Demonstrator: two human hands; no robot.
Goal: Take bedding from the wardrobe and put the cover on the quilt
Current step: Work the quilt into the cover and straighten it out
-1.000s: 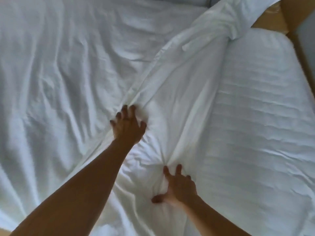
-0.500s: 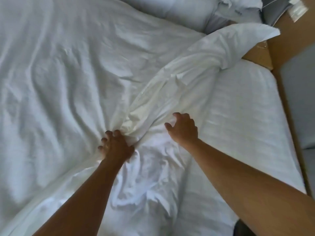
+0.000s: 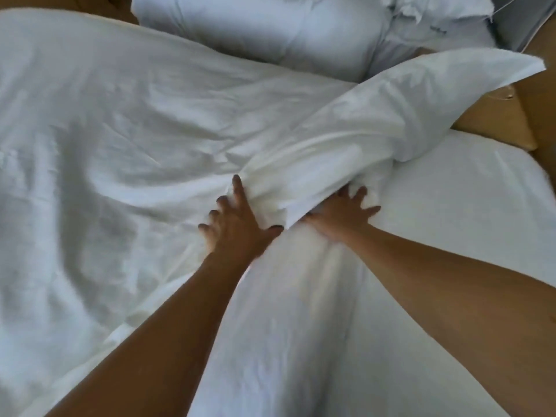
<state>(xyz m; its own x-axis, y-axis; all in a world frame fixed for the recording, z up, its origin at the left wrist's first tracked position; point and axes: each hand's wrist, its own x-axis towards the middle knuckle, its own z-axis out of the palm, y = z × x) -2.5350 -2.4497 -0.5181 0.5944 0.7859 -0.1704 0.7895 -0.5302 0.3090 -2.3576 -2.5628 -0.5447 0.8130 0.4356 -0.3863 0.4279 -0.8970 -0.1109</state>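
White cotton fills almost everything we see. The cover (image 3: 120,145) lies spread over the left and middle of the bed, wrinkled all over, and runs down between our forearms to the lower edge of the view. From the middle a thick, puffy fold (image 3: 346,139) of the same cloth rises toward the upper right, and its pointed corner (image 3: 511,67) sticks out past the wooden bed frame (image 3: 493,121). Whether the bulk inside that fold is the quilt, we cannot tell; no separate quilt can be made out.

Our left hand (image 3: 237,227) is open and pressed against the near left side of the fold. Its index finger (image 3: 239,191) lies straight along the cloth, the other fingers are spread on the cover beside it, and the thumb (image 3: 272,229) lies under the fold's lower edge. Our right hand (image 3: 340,213) is open too, with its fingers fanned out flat. Its knuckles are tucked just under the near right end of the fold, and its fingertips touch the cloth there. The two hands are close together with the end of the fold between them.

To the right the mattress (image 3: 466,212) lies uncovered, its surface faintly ribbed. At the head of the bed, beyond the cover, white pillows (image 3: 270,31) are piled together.
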